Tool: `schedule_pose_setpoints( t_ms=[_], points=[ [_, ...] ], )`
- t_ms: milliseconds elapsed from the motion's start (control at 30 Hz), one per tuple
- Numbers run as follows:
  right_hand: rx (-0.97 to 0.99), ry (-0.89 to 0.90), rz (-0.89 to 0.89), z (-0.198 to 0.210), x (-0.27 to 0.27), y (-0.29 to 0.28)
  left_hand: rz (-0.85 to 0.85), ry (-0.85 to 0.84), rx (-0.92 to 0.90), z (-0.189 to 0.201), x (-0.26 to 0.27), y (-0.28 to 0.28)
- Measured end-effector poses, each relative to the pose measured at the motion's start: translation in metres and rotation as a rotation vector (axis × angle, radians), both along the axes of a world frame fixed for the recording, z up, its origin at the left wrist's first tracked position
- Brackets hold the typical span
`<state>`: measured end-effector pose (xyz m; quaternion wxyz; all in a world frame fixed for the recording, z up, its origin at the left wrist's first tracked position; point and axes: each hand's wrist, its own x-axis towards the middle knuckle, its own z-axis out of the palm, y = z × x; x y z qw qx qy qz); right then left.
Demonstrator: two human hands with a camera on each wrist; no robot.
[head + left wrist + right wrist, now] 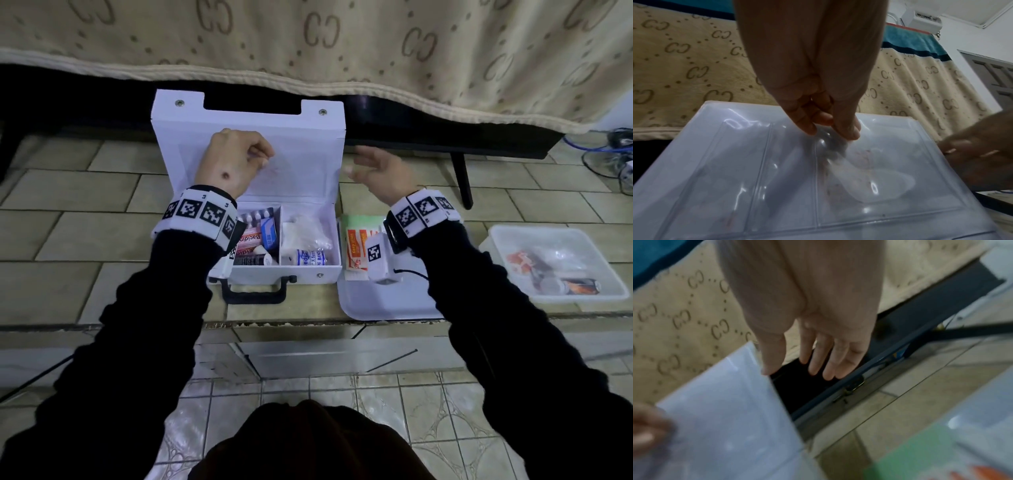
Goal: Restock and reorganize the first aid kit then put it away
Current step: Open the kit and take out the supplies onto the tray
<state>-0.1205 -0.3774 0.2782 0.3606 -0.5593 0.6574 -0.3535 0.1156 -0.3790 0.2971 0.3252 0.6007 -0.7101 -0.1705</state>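
1 kit (310, 274), 2 trays (383, 305) (1 clear), 2 hands (229, 161)

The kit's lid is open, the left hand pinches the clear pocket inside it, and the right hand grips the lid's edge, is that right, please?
Not quite: the right hand grips nothing. The right wrist view shows its fingers straight and spread beside the lid, thumb near the edge. The rest holds: the lid is open and the left hand pinches the clear pocket.

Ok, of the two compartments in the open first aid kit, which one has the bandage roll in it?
The right-hand compartment: the blue-labelled bandage roll lies at its front beside white gauze. The left compartment holds blister packs and boxes instead.
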Motion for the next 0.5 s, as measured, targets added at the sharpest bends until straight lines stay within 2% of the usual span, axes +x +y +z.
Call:
schedule_pose_setpoints(
  t_ms=[33, 133, 200, 333, 400, 500],
  points=[
    [-0.012, -0.049, 0.033, 0.003, 0.010, -0.004, -0.013, 0.023, 0.009, 0.002, 0.001, 0.001],
    [-0.084, -0.031, 0.041, 0.005, 0.029, -0.011, -0.033, 0.112, 0.052, 0.003, 0.014, 0.004],
    [-0.082, -0.042, 0.032, 0.001, 0.030, -0.014, 0.060, 0.118, -0.002, 0.002, 0.030, 0.006],
    [-0.084, -0.138, 0.036, -0.002, 0.031, -0.014, 0.357, 0.115, -0.095, -0.002, 0.072, 0.008],
    [-0.099, -0.144, 0.027, -0.003, 0.031, -0.016, 0.436, 0.089, -0.014, -0.009, 0.087, 0.005],
    [-0.094, -0.139, -0.040, -0.007, 0.034, -0.024, 0.375, 0.124, 0.209, -0.023, 0.094, -0.001]
  ],
)
